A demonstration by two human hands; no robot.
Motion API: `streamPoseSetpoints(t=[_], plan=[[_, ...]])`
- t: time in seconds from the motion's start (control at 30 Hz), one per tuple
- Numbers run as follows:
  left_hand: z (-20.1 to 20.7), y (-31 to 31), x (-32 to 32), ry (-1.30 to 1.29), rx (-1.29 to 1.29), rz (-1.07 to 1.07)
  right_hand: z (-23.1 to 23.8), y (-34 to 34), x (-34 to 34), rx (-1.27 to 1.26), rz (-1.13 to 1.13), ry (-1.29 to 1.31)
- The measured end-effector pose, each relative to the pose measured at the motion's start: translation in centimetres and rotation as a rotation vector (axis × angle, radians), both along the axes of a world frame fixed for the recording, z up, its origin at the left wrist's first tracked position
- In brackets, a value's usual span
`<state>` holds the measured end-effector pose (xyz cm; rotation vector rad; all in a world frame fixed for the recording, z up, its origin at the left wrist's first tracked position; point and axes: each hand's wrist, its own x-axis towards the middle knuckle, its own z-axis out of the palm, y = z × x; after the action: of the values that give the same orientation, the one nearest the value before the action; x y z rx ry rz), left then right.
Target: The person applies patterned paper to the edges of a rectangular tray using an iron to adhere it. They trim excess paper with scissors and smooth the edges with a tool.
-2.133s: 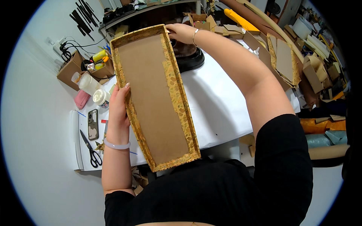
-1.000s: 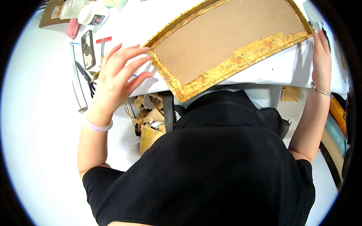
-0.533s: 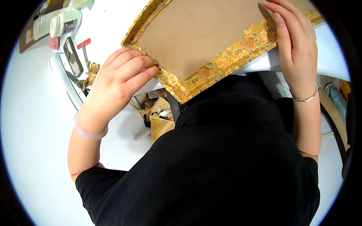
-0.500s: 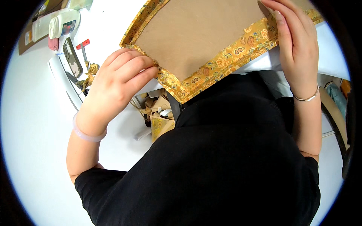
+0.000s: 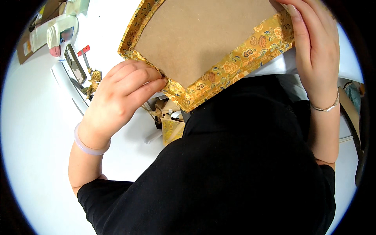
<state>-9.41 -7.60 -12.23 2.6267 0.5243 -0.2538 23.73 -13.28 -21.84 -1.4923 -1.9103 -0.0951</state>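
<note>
A tan board [image 5: 203, 43] edged with gold floral brocade lies at the top of the view, one corner pointing toward me. My left hand [image 5: 125, 88] is closed, its fingertips pinching the short brocade edge [image 5: 176, 92] left of that corner. Farther along the long brocade strip [image 5: 231, 66], on the right, my right hand [image 5: 319, 47] curls over the edge with fingers pressed together. A dark sliver shows by its fingertips; I cannot make out what it is. The top frame edge cuts off part of this hand and the board.
On the white table at the far left are a phone [image 5: 75, 64], a red-ended metal tool [image 5: 84, 53], a crumpled gold scrap [image 5: 94, 82] and a white plastic bottle [image 5: 58, 35]. Below the table edge, a bin [image 5: 172, 131] holds paper and brocade scraps.
The whole view has shifted slightly. My right hand has slid a little to the right along the brocade strip. My left hand keeps its pinch on the short edge.
</note>
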Motion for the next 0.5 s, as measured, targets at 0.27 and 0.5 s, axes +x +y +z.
streamPoseSetpoints(t=[0.27, 0.5], plan=[[-0.7, 0.1, -0.9, -0.017, 0.125, 0.047, 0.5, 0.3, 0.9, -0.010, 0.075, -0.019], [-0.9, 1.3, -1.2, 0.018, 0.282, 0.015, -0.1, -0.3, 0.7, -0.014, 0.022, 0.007]])
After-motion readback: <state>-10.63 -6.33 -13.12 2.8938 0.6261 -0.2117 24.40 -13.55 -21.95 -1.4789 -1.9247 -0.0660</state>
